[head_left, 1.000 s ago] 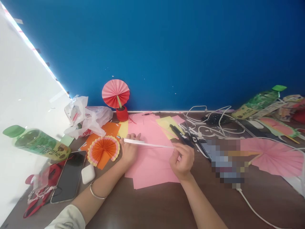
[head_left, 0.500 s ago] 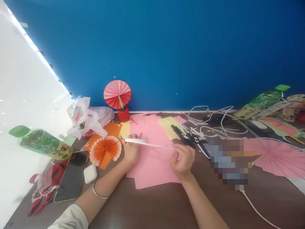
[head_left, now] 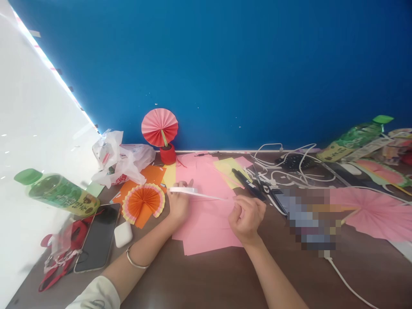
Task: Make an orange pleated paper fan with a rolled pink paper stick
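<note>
My left hand (head_left: 179, 207) is closed around a roll of white tape (head_left: 183, 189), seen nearly edge-on, with the thumb raised beside it. From the roll a narrow tape strip (head_left: 210, 197) runs right, taut and almost level. Its far end lies between the pinched thumb and forefinger of my right hand (head_left: 247, 216), whose other fingers are curled in. Both hands are over a stack of pink paper (head_left: 209, 236). Just left of my left hand lies a pleated orange paper fan (head_left: 143, 201) with a pink and yellow rim.
A round pink paper fan (head_left: 160, 126) stands in a red pot (head_left: 168, 154) by the blue wall. Scissors (head_left: 266, 189) and tangled white cables (head_left: 301, 171) are at right. A phone (head_left: 98, 238), white earbud case (head_left: 123, 234) and green bottle (head_left: 61, 193) lie at left.
Both hands keep nearly the same pose, with the tape strip stretched between them. The whole view has shifted very slightly.
</note>
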{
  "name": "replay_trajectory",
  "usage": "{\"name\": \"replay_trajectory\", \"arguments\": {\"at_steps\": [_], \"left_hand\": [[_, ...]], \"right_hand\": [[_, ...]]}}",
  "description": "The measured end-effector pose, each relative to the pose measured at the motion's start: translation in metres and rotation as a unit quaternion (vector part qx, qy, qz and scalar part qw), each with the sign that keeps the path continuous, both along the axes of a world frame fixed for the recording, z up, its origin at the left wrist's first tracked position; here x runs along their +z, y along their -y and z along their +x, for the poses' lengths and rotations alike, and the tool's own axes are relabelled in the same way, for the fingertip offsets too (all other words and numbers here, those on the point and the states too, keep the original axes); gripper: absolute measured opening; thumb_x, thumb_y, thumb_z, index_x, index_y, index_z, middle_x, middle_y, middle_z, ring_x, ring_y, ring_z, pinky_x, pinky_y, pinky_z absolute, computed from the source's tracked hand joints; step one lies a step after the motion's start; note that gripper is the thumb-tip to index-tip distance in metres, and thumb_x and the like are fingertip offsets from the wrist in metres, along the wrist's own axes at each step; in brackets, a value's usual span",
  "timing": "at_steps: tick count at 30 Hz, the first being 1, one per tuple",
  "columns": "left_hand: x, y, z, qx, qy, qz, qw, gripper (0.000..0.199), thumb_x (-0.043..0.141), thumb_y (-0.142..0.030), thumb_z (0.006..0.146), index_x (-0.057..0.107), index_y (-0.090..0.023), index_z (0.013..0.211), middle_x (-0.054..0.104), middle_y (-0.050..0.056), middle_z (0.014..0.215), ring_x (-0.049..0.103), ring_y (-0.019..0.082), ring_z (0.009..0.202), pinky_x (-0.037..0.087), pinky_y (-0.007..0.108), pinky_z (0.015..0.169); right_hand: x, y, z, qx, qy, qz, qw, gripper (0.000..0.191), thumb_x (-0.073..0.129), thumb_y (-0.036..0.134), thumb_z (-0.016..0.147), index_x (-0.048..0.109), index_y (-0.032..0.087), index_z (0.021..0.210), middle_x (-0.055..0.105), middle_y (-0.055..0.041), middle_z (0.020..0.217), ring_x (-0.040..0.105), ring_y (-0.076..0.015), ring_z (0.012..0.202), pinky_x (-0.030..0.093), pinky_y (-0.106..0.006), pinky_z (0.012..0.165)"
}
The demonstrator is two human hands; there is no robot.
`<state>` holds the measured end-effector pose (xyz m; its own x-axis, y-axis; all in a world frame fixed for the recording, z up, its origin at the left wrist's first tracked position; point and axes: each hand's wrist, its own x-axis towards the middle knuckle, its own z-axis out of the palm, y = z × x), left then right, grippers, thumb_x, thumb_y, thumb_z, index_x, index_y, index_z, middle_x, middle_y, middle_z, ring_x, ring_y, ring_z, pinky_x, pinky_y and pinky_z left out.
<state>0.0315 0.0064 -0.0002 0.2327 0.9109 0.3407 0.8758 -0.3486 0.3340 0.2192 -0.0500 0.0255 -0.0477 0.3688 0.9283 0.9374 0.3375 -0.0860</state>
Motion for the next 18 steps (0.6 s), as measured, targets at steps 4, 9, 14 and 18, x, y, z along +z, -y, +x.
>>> {"name": "replay_trajectory", "arguments": {"at_steps": [4, 9, 14, 18], "left_hand": [[0.002, 0.0, 0.001, 0.008, -0.025, 0.004, 1.0, 0.045, 0.037, -0.012, 0.085, 0.047, -0.026, 0.126, 0.055, 0.008, 0.106, 0.049, 0.023, 0.095, 0.034, 0.042, 0.079], [0.004, -0.003, -0.004, 0.04, -0.048, -0.022, 0.998, 0.049, 0.038, -0.009, 0.081, 0.047, -0.024, 0.126, 0.055, 0.01, 0.103, 0.048, 0.026, 0.099, 0.033, 0.046, 0.085], [0.003, -0.013, -0.01, 0.068, -0.072, -0.035, 0.994, 0.051, 0.041, -0.005, 0.073, 0.051, -0.02, 0.12, 0.052, 0.015, 0.106, 0.043, 0.032, 0.107, 0.033, 0.048, 0.086], [0.014, -0.024, -0.022, 0.045, -0.082, -0.071, 0.993, 0.049, 0.038, 0.001, 0.067, 0.053, -0.011, 0.112, 0.051, 0.017, 0.107, 0.046, 0.03, 0.104, 0.036, 0.045, 0.087]], "right_hand": [[0.007, 0.006, -0.001, -0.011, 0.029, 0.039, 0.999, 0.019, 0.044, 0.006, 0.078, 0.044, 0.022, 0.088, 0.062, -0.0005, 0.072, 0.059, -0.0128, 0.061, 0.038, -0.032, 0.071], [0.009, 0.006, 0.014, -0.049, 0.014, 0.064, 0.997, 0.016, 0.042, 0.007, 0.079, 0.045, 0.02, 0.088, 0.06, -0.0022, 0.071, 0.058, -0.0146, 0.059, 0.039, -0.033, 0.069], [0.006, -0.001, 0.027, -0.067, -0.063, 0.038, 0.995, 0.013, 0.041, 0.01, 0.083, 0.047, 0.019, 0.092, 0.061, -0.006, 0.076, 0.061, -0.0194, 0.071, 0.041, -0.036, 0.07], [0.003, -0.003, 0.025, -0.012, -0.144, -0.011, 0.989, 0.009, 0.045, 0.014, 0.084, 0.049, 0.019, 0.091, 0.06, -0.0072, 0.081, 0.06, -0.0206, 0.079, 0.044, -0.037, 0.072]]}}
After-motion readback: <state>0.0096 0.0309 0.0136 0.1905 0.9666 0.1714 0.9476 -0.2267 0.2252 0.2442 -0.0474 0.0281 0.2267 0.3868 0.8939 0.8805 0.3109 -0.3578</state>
